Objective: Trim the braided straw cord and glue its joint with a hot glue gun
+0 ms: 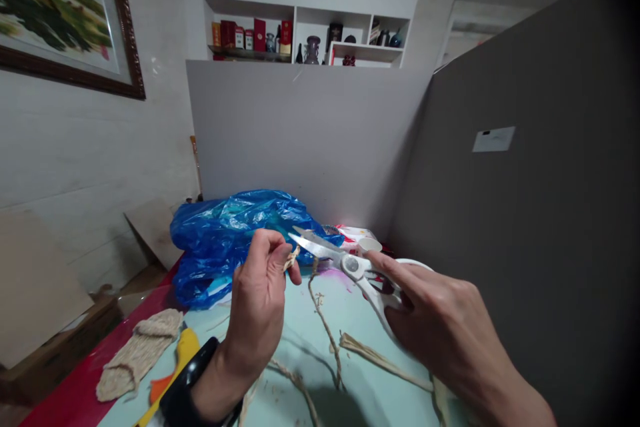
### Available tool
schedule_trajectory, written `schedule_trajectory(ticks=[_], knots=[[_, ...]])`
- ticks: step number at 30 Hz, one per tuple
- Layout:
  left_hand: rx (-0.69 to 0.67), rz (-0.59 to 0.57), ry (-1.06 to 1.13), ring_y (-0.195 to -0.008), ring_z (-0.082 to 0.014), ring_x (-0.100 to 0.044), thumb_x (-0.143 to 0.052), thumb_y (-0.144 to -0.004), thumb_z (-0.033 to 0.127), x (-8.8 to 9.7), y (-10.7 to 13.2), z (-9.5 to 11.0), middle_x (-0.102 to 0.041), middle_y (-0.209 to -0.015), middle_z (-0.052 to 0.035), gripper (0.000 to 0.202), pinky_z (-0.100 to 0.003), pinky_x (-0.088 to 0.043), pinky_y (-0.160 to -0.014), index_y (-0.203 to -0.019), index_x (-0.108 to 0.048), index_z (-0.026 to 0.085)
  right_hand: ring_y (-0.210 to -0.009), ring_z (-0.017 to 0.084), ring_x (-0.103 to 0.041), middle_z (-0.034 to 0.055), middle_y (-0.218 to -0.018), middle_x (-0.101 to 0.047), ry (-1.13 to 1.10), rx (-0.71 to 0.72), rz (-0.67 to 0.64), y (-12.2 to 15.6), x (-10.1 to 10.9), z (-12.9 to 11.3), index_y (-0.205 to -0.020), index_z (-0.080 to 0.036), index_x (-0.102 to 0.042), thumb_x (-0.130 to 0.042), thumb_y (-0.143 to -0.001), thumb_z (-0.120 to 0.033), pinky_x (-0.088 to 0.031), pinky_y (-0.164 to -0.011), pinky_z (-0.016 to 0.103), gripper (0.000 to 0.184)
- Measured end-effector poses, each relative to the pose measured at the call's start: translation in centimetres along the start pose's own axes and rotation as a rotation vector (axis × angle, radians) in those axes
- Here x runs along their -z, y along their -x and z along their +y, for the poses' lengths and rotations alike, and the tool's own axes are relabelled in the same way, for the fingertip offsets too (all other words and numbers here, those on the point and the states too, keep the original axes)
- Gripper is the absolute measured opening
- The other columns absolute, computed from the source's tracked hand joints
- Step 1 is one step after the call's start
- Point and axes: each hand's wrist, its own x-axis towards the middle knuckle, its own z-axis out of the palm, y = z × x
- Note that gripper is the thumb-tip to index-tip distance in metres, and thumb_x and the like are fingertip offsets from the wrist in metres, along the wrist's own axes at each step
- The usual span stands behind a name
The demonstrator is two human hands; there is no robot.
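Observation:
My left hand (260,303) is closed in a pinch on a short end of tan plant-fibre cord (293,257). My right hand (443,310) grips a pair of scissors (353,265) by white handles. The blades are slightly parted, and their tips point left, close to the pinched cord end. Below them, a thin twisted cord (326,323) trails over the pale green tabletop (300,327). Another thicker twisted length (295,379) lies near the front, and a flat dry strip (383,361) stretches under my right wrist.
A crumpled blue plastic bag (215,240) sits behind my left hand. At the left lie a woven tan piece (140,353) and a yellow-handled tool (186,348). A white cup (370,245) stands at the back. Grey panels (310,133) rise behind and to the right.

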Motion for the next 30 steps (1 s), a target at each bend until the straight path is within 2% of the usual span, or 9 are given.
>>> schedule_trajectory(ticks=[2,4,7,11,14,17,20,26,30], knots=[[0.053,-0.051,0.081,-0.047,-0.0099,-0.031,-0.046,-0.101,0.038,0.2,-0.2,0.3,-0.058,-0.063,0.0066,0.018,-0.024,-0.024,-0.048,-0.087,-0.045,0.025,-0.055,0.02,-0.07,0.0025,-0.082,-0.077,0.011,-0.069,0.018,0.0,-0.1,0.0,-0.115,-0.025,-0.071,-0.046,-0.068,-0.01,-0.042,-0.045,0.026,0.055],[0.102,-0.105,0.163,-0.048,-0.0097,-0.03,-0.046,-0.1,0.038,0.4,-0.4,0.5,-0.063,-0.067,0.0044,0.016,-0.024,-0.025,-0.048,-0.091,-0.044,0.025,-0.051,0.017,-0.065,0.0025,-0.078,-0.076,-0.081,-0.13,0.003,0.0,-0.2,0.2,-0.114,-0.022,-0.071,-0.048,-0.068,-0.011,-0.043,-0.046,0.025,0.053],[0.165,-0.162,0.267,-0.054,-0.0102,-0.037,-0.053,-0.094,0.032,0.6,-0.8,1.0,-0.069,-0.077,-0.001,0.011,-0.024,-0.033,-0.055,-0.094,-0.048,0.022,-0.049,0.013,-0.056,0.0012,-0.074,-0.071,-0.319,-0.175,-0.046,-0.1,-0.3,0.5,-0.113,-0.019,-0.07,-0.05,-0.068,-0.01,-0.043,-0.047,0.022,0.049],[0.271,-0.214,0.424,-0.06,-0.0102,-0.046,-0.069,-0.081,0.022,0.9,-0.7,1.6,-0.071,-0.082,-0.0028,0.019,-0.023,-0.036,-0.057,-0.096,-0.058,0.019,-0.056,0.011,-0.054,0.0006,-0.083,-0.071,-0.54,-0.205,-0.051,-0.2,-0.5,0.5,-0.114,-0.019,-0.067,-0.058,-0.074,-0.013,-0.043,-0.05,0.02,0.041],[0.31,-0.249,0.476,-0.06,-0.01,-0.052,-0.069,-0.084,0.022,1.1,-0.4,2.0,-0.068,-0.072,-0.0004,0.013,-0.021,-0.039,-0.057,-0.095,-0.063,0.018,-0.057,0.01,-0.05,-0.0032,-0.078,-0.067,-0.654,-0.234,-0.075,-0.3,-0.6,0.4,-0.115,-0.023,-0.066,-0.065,-0.079,-0.016,-0.041,-0.051,0.018,0.037],[0.375,-0.297,0.512,-0.062,-0.0113,-0.06,-0.068,-0.087,0.022,1.2,-0.1,2.5,-0.072,-0.078,-0.0037,0.008,-0.019,-0.042,-0.054,-0.093,-0.065,0.017,-0.06,0.01,-0.05,-0.0047,-0.074,-0.063,-0.731,-0.267,-0.092,-0.4,-0.8,0.3,-0.115,-0.025,-0.066,-0.068,-0.081,-0.02,-0.042,-0.054,0.018,0.034],[0.424,-0.308,0.541,-0.061,-0.0106,-0.061,-0.069,-0.086,0.02,1.2,0.1,2.8,-0.073,-0.08,-0.0039,0.004,-0.018,-0.043,-0.052,-0.087,-0.069,0.017,-0.061,0.01,-0.052,-0.0044,-0.076,-0.064,-0.761,-0.266,-0.091,-0.5,-0.9,0.1,-0.113,-0.024,-0.066,-0.069,-0.082,-0.021,-0.044,-0.057,0.019,0.031],[0.55,-0.32,0.597,-0.063,-0.0076,-0.056,-0.076,-0.081,0.022,1.4,0.4,3.0,-0.062,-0.073,0.0007,0.008,-0.015,-0.046,-0.061,-0.085,-0.075,0.014,-0.056,0.01,-0.047,-0.0049,-0.071,-0.061,-0.677,-0.253,-0.104,-0.9,-1.0,-0.3,-0.103,-0.022,-0.067,-0.068,-0.084,-0.024,-0.039,-0.053,0.02,0.019],[0.594,-0.28,0.659,-0.058,-0.0068,-0.051,-0.076,-0.079,0.018,1.3,0.5,3.1,-0.059,-0.068,0.0003,0.008,-0.015,-0.045,-0.056,-0.083,-0.076,0.011,-0.058,0.011,-0.051,-0.0038,-0.074,-0.063,-0.625,-0.251,-0.073,-0.9,-1.4,-0.4,-0.107,-0.022,-0.064,-0.066,-0.083,-0.021,-0.042,-0.057,0.022,0.025]])
